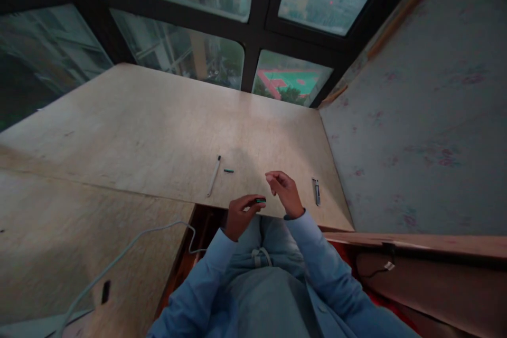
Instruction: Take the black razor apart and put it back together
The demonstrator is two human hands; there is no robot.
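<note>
Left hand: at the table's near edge; thumb and fingers brought together in a pinch, the gap no wider than the piece between them.
Dark piece: 1 small item with a green edge, at the left fingertips, facing the right hand; its finer detail is too small to read.
Right hand: just beside the piece, apart from it; fingers curled, thumb near the index finger. Cannot tell whether anything tiny sits between them.
Table: pale top, with 3 loose items lying near the hands.
Green strip: short, flat on the table, beyond the left hand, just beside the white stick.
White stick: slim, dark at its far end, lying at a slant; touched by no hand.
Metal tool: lying on the table to the right of the right hand, well apart from the stick.
Step at the fingertips: judged to be close handling of the piece, left hand steadying, right hand free to work on it.
Next move, right fingers: any contact with the piece would call for a light, precise pinch, the left grip kept firm; so small an item could slip, in my judgement.
</note>
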